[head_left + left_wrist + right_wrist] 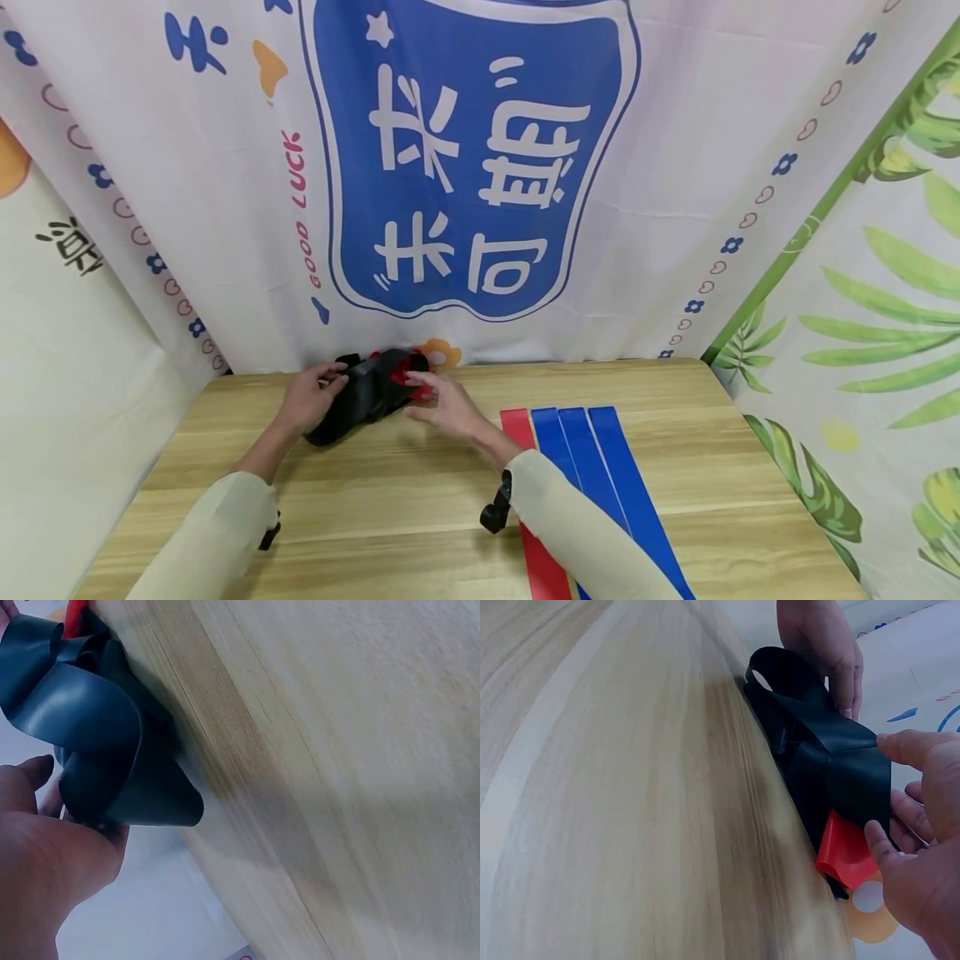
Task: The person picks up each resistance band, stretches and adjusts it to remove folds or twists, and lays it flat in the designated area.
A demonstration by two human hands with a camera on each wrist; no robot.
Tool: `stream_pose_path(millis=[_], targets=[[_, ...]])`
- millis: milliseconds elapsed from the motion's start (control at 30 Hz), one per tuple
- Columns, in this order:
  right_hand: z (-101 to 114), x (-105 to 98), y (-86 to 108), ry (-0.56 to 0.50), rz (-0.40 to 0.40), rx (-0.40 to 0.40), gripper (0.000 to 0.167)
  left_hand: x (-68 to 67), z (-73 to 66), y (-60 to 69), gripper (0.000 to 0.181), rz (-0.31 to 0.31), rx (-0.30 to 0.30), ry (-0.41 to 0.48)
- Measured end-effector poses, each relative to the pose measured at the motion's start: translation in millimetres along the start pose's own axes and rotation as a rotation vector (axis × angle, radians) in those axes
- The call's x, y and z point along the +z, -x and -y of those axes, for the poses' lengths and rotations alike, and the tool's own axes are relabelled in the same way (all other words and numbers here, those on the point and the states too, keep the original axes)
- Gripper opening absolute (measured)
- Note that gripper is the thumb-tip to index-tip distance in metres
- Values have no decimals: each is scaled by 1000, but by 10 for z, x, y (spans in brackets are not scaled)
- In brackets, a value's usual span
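At the far left of the counter point(390, 500), a crumpled black bundle point(367, 396) of smooth, bendy bands lies between the two hands, with a red band point(844, 851) showing at its right end. The left hand point(307, 400) is loosely curved against the left end, its thumb parted from the fingers; whether it really grips the folds I cannot tell. The right hand point(453, 408) has its fingers spread, the tips touching the black folds beside the red, without closing round them. Having a hand at each end probably steadies the slack loops, which look too springy to stay put, and leaves the middle free for sorting layers apart. The bundle sits close to the hanging curtain point(675, 125), which may simply keep it out of the way. To the right, a red strip point(516, 425) and three blue strips point(592, 467) run near to far, side by side with far ends roughly level, likely so each stays flat and easily told apart; the right sleeve point(570, 517) crosses above them.
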State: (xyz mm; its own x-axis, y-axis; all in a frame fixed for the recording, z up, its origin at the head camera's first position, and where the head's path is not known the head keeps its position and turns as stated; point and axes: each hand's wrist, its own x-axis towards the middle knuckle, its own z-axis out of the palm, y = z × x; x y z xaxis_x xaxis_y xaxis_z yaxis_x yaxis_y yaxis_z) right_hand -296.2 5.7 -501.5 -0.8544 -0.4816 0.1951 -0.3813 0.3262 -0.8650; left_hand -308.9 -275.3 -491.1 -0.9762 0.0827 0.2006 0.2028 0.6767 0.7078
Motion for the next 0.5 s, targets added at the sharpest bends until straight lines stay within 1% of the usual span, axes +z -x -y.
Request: stream_pose_path(millis=[167, 267, 433, 500], targets=[[8, 54, -3, 2, -21, 10, 55, 2, 5, -10, 31, 7, 0, -24], [-15, 91, -12, 21, -31, -6, 48, 3, 0, -9, 31, 32, -7, -22], [-66, 141, -20, 84, -23, -43, 38, -2, -6, 3, 33, 90, -48, 45], [-79, 155, -18, 95, -16, -49, 35, -7, -9, 8, 32, 103, -63, 72]])
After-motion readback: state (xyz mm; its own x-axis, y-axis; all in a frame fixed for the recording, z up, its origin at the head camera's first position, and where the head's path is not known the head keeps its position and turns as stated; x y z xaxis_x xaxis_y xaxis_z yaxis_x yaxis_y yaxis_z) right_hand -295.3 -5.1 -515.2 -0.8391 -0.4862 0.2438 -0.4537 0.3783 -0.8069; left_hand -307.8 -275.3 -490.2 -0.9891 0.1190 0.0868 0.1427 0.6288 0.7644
